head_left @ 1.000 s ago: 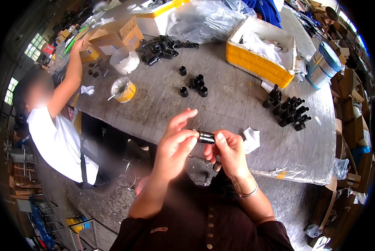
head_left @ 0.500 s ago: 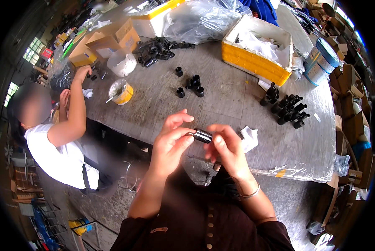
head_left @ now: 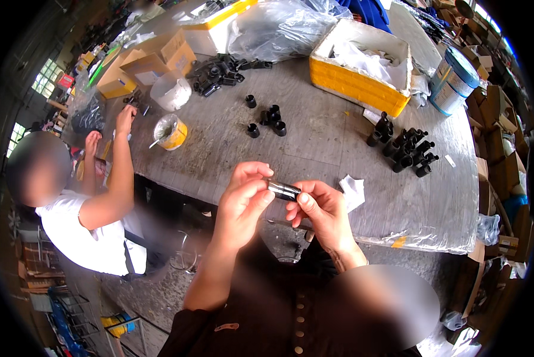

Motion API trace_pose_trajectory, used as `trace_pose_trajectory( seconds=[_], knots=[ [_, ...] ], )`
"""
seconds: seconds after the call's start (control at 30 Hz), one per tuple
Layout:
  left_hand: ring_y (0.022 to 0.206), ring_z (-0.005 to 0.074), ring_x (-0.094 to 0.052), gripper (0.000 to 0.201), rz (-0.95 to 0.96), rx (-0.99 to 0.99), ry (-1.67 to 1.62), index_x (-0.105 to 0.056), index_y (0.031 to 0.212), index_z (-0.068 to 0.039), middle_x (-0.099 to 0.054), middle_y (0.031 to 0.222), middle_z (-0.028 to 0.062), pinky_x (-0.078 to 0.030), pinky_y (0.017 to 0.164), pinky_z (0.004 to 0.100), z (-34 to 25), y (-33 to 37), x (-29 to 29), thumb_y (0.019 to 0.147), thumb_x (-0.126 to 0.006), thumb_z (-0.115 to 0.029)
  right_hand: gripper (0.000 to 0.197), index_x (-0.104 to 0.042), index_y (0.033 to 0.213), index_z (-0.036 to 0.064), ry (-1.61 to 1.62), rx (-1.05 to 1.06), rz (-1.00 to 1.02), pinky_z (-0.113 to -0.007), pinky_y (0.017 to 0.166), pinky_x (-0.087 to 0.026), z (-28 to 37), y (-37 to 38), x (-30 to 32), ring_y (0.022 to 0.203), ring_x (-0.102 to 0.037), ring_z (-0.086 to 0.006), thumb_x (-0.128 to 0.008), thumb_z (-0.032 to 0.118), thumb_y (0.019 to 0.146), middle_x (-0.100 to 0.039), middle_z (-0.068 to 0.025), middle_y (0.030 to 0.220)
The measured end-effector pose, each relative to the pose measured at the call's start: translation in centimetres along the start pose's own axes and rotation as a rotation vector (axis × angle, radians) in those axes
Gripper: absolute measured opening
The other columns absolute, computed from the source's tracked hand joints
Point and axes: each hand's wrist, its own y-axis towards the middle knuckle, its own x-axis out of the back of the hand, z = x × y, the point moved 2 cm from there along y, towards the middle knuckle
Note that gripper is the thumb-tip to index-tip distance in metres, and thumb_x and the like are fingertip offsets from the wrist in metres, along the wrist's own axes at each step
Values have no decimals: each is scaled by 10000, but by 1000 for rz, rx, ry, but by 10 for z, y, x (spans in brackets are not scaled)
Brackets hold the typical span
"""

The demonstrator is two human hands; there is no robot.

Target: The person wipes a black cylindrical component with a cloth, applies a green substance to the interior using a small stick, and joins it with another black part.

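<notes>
A glossy black cylindrical part [head_left: 283, 191] is held level between my two hands, above the near edge of the table. My left hand [head_left: 244, 199] pinches its left end with thumb and fingers. At the other end my right hand [head_left: 319, 207] grips it between thumb and fingertips. Ahead on the table stand several short black cylinders [head_left: 274, 116] in a loose group. To the right is a cluster of taller black parts [head_left: 407, 149] standing upright. Beside my right hand lies a white cloth or paper scrap [head_left: 353, 191].
A yellow-and-white foam box [head_left: 359, 80] and a blue-lidded bucket [head_left: 453, 82] stand at the far right. Far left are a black parts heap [head_left: 216, 74], a white tub [head_left: 170, 92], a yellow pot [head_left: 170, 132] and cardboard boxes [head_left: 160, 59]. A co-worker [head_left: 82, 226] works at left.
My right fingers have closed onto the right end of the black cylindrical part. The co-worker's arms have shifted at the left. The view has moved slightly.
</notes>
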Motion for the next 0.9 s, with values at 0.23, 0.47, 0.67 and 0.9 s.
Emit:
trace_pose_trajectory(
  seconds=[0.23, 0.47, 0.67, 0.9],
  knots=[
    [1043, 226, -530, 100, -61, -51, 187, -575, 872, 53, -531, 1128, 116, -439, 878, 314, 7, 4, 7, 880, -637, -26, 355, -537, 1178, -41, -126, 26, -27, -244, 611, -522, -6, 5, -6, 766, -632, -144, -576, 245, 971, -638, -94, 913],
    [1142, 284, -514, 63, 35, -416, 737, -598, 844, -20, -583, 1167, 94, -442, 946, 406, 28, 11, -45, 807, -642, -44, 391, -613, 1068, 14, -1140, 749, -239, -408, 747, -506, 45, -2, -5, 860, -626, -312, -709, 101, 698, -632, -142, 923],
    [1129, 278, -529, 137, 114, -316, 629, -597, 911, 5, -592, 1160, 126, -451, 946, 395, 69, 10, -103, 845, -600, -115, 556, -611, 849, 12, -1518, 1005, -29, -515, 729, -521, 1, 40, -56, 963, -539, -376, -665, 514, 617, -555, -179, 931],
    [1115, 271, -546, 255, 237, -211, 441, -596, 989, 34, -603, 1151, 164, -462, 945, 382, 79, 4, -109, 890, -551, -198, 524, -646, 705, 66, -1689, 659, 59, -603, 603, -508, 10, 31, -46, 587, -608, -396, -568, 584, 697, -611, -188, 636]
  ],
)
